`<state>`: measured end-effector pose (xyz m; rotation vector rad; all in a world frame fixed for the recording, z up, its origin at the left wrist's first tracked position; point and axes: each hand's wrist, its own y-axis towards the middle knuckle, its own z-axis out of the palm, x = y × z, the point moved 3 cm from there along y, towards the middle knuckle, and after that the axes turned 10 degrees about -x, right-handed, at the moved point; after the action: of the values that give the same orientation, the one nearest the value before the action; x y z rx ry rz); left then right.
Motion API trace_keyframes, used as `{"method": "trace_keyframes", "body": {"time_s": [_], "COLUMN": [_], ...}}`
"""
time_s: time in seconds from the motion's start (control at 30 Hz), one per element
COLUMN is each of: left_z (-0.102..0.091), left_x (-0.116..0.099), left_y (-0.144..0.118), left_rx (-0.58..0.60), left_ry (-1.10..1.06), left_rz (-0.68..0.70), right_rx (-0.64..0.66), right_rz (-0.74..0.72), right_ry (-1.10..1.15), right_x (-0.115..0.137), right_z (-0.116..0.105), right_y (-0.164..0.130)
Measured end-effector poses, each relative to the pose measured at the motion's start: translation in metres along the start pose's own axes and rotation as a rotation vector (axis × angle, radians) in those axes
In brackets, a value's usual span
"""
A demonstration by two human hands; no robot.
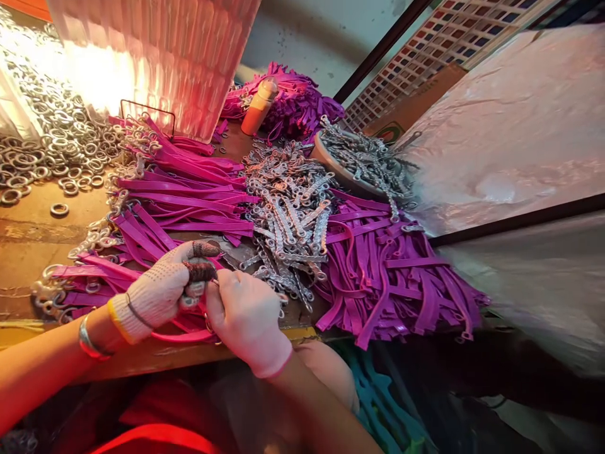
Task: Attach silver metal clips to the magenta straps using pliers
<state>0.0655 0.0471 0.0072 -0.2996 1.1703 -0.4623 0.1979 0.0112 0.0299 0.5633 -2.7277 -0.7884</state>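
A worn wooden bench point(33, 233) runs across the view under a bright, ribbed pink-lit lamp shade point(155, 57), with a plastic-covered surface point(510, 120) off to the right. At the near edge of the bench the two gloved hands meet. The left hand point(161, 290), in a knit glove with dark, worn fingertips, is pinched shut with thumb and fingers on the end of a purple strap point(184, 336), which loops down and along the bench edge beneath both hands. The right hand point(246, 318), in a thin pale glove, is curled closed against the same spot, touching the left fingers; what it grips is hidden behind its own knuckles, though a small metal piece seems to sit between the hands. A bangle point(89, 340) circles the left wrist. Just beyond the hands lies a heap of metal clasps point(288, 214), flanked on the left by straps with rings fitted point(174, 189) and on the right by a loose strap pile point(392, 277). A bowl point(331, 165) of more clasps stands behind, near an orange bottle point(258, 107). Loose steel rings point(47, 145) cover the far left of the bench.
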Motion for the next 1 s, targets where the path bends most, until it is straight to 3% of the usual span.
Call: {"method": "trace_keyframes", "body": {"time_s": [0.1, 0.17, 0.23, 0.27, 0.33, 0.43, 0.57, 0.63, 0.77, 0.9, 1.0], "left_z": [0.012, 0.026, 0.044, 0.053, 0.072, 0.091, 0.093, 0.085, 0.053, 0.021, 0.006], "left_x": [-0.010, -0.024, -0.037, -0.040, -0.039, -0.026, -0.016, -0.020, -0.037, -0.045, -0.042], "left_y": [0.023, 0.048, 0.077, 0.092, 0.119, 0.145, 0.147, 0.138, 0.106, 0.063, 0.040], "left_rx": [0.114, 0.181, 0.112, 0.088, 0.080, 0.101, 0.132, 0.175, 0.212, 0.266, 0.227], "left_ry": [0.213, 0.597, 1.055, 1.260, 1.543, 1.686, 1.664, 1.496, 0.971, 0.704, 0.580], "left_rz": [0.149, 0.408, 0.725, 0.813, 0.891, 0.901, 0.934, 0.935, 0.745, 0.558, 0.470], "right_rx": [0.086, 0.055, -0.032, -0.069, -0.103, -0.106, -0.062, -0.053, -0.061, -0.030, 0.003], "right_rz": [0.274, 0.466, 0.610, 0.662, 0.727, 0.744, 0.685, 0.655, 0.606, 0.437, 0.277], "right_ry": [0.206, 0.318, 0.402, 0.449, 0.547, 0.633, 0.660, 0.660, 0.606, 0.583, 0.459], "right_x": [-0.020, -0.038, -0.055, -0.061, -0.069, -0.072, -0.069, -0.068, -0.066, -0.056, -0.041], "right_z": [0.003, 0.002, -0.001, -0.002, -0.003, -0.001, 0.000, -0.002, -0.008, -0.005, 0.000], "right_y": [0.000, 0.000, 0.000, -0.001, -0.003, -0.006, -0.005, -0.004, -0.002, 0.005, 0.010]}}
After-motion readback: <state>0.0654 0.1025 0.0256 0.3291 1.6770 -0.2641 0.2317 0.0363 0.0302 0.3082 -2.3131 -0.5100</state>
